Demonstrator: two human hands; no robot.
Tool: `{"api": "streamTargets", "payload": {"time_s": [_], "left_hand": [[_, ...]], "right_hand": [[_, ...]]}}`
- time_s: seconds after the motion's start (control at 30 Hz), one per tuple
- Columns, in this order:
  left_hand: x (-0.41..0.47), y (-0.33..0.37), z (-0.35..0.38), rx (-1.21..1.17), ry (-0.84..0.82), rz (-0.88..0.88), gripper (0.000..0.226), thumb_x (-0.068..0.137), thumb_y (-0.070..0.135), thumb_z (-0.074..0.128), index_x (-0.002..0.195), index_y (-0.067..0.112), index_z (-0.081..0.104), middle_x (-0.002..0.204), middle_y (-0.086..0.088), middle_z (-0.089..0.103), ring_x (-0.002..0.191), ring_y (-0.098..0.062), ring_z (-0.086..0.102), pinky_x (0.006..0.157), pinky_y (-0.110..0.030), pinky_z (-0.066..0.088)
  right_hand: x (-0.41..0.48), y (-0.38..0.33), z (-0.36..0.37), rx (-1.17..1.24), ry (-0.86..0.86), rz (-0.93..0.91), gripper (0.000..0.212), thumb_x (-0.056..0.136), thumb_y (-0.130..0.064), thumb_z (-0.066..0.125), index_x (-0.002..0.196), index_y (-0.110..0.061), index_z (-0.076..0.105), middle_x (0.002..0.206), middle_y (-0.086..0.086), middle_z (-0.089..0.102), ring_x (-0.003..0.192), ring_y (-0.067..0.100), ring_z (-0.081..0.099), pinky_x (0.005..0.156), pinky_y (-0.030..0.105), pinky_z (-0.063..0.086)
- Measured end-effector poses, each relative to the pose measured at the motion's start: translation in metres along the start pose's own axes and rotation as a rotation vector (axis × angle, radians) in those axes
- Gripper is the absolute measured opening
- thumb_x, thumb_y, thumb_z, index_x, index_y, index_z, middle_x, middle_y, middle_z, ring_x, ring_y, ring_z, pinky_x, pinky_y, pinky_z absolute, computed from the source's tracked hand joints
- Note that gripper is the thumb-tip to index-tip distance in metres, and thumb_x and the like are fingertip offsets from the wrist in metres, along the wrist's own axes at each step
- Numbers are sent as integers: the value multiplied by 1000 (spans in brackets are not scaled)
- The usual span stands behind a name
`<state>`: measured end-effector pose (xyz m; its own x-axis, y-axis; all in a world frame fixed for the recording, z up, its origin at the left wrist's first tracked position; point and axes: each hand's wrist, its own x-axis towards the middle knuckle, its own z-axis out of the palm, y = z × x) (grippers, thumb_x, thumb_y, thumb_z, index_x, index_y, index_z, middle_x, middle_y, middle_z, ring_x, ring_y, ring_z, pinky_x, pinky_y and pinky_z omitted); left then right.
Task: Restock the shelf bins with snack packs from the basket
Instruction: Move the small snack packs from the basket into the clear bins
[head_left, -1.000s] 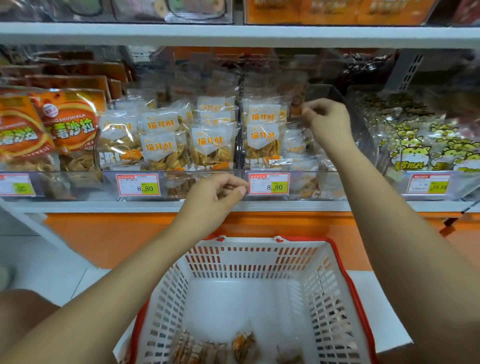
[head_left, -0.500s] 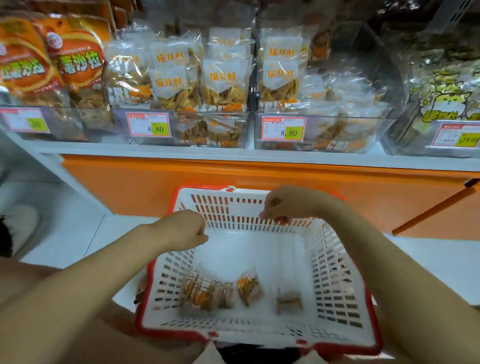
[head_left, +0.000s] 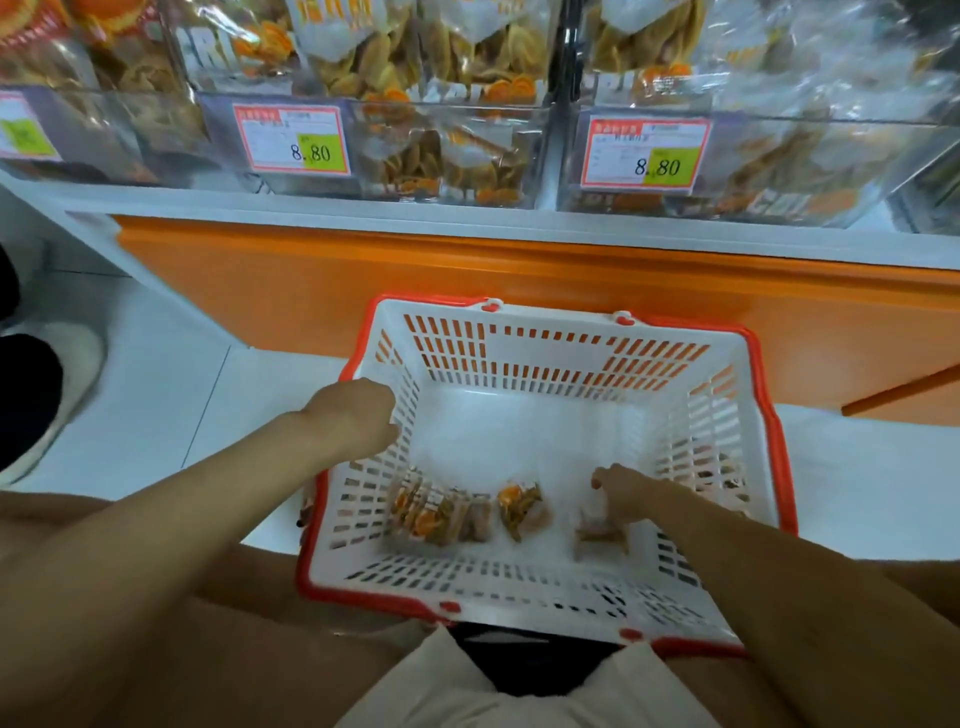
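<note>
A white basket with a red rim (head_left: 524, 306) stands on the floor before the shelf. A few clear snack packs lie on its bottom: a cluster at the left (head_left: 441, 512), one in the middle (head_left: 522, 506) and one at the right (head_left: 600, 530). My right hand (head_left: 626, 493) is deep inside the basket, fingers curled down onto the right pack; the grasp itself is blurred. My left hand (head_left: 353, 415) hovers at the basket's left rim with curled fingers, holding nothing visible. Above, two clear shelf bins (head_left: 447, 156) (head_left: 753, 161) hold bags of orange-yellow chips.
Price tags reading 8.80 (head_left: 291, 137) (head_left: 649, 153) hang on the bin fronts. An orange panel (head_left: 467, 270) runs under the white shelf edge. A dark shoe with a white sole (head_left: 36, 410) is at the far left on the white floor. My knees frame the basket.
Both hands dropped from the shelf bins to the basket. My right hand went from the far rim down to the right pack; my view tilted down.
</note>
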<state>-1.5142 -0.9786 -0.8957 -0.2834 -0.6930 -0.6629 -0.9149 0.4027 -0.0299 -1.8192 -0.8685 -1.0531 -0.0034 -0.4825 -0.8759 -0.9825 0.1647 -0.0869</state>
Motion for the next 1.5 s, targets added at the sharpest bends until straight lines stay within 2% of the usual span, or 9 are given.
{"api": "streamTargets", "payload": {"time_s": [0.23, 0.53, 0.6, 0.7, 0.8, 0.97, 1.13, 1.3, 1.5], "left_hand": [[12, -11, -8, -247, 81, -16, 38, 99, 23, 45, 64, 9, 45, 55, -6, 54, 57, -19, 64, 55, -24, 46], [11, -13, -10, -315, 4, -10, 33, 99, 25, 48, 76, 3, 57, 66, -14, 66, 63, -21, 70, 51, -23, 45], [10, -13, -12, -372, -39, -13, 33, 98, 25, 50, 86, -2, 63, 73, -18, 70, 66, -23, 71, 56, -25, 53], [9, -10, -17, -388, -62, 0, 34, 97, 28, 52, 82, 0, 64, 78, -14, 70, 63, -19, 66, 61, -25, 53], [8, 2, -24, -480, -34, 60, 35, 94, 37, 56, 81, 6, 64, 85, -12, 69, 71, -16, 63, 66, -23, 50], [-13, 33, -42, -1214, -142, 86, 67, 83, 62, 52, 126, 10, 51, 114, -12, 64, 99, -22, 68, 87, -31, 55], [-32, 46, -57, -1719, -248, 200, 46, 84, 36, 62, 116, 2, 60, 102, -19, 71, 91, -22, 71, 74, -26, 59], [-41, 40, -74, -1704, 6, 288, 18, 86, 6, 63, 104, 4, 64, 90, -12, 74, 79, -17, 72, 69, -24, 59], [-51, 39, -94, -1507, 218, 368, 34, 81, 1, 70, 112, 12, 63, 95, -7, 74, 85, -19, 72, 71, -26, 59]], "right_hand": [[11, 8, 1, -18, -72, 17, 42, 87, -18, 65, 126, -5, 57, 130, 10, 55, 113, 23, 56, 93, 28, 45], [-9, -12, -13, 21, -77, -51, 28, 89, -13, 61, 116, -6, 66, 80, -4, 54, 66, 10, 49, 57, 17, 40], [-18, -17, -29, 43, -10, -76, 26, 89, -10, 60, 114, -5, 67, 82, -3, 56, 60, 7, 46, 52, 13, 37], [-38, -23, -63, 62, 143, -166, 18, 88, -13, 63, 105, -9, 69, 99, 1, 60, 82, 13, 50, 67, 19, 39], [-70, -35, -99, 165, 412, -282, 5, 87, -15, 65, 88, -19, 61, 84, -9, 55, 84, 12, 53, 72, 19, 36], [-140, -68, -142, 376, 669, -479, 12, 85, -20, 70, 91, -27, 61, 88, -15, 56, 78, 0, 54, 64, 9, 38], [-181, -91, -153, 355, 1053, -648, 13, 77, -23, 77, 82, -23, 65, 92, -12, 62, 84, 2, 54, 72, 13, 42], [-204, -87, -165, 693, 693, -741, 54, 67, -23, 83, 114, -27, 58, 126, -15, 54, 113, 2, 55, 93, 20, 48], [-202, -80, -174, 1115, 525, -625, 46, 80, -10, 73, 123, -20, 59, 102, 4, 73, 88, 21, 72, 85, 40, 57]]}}
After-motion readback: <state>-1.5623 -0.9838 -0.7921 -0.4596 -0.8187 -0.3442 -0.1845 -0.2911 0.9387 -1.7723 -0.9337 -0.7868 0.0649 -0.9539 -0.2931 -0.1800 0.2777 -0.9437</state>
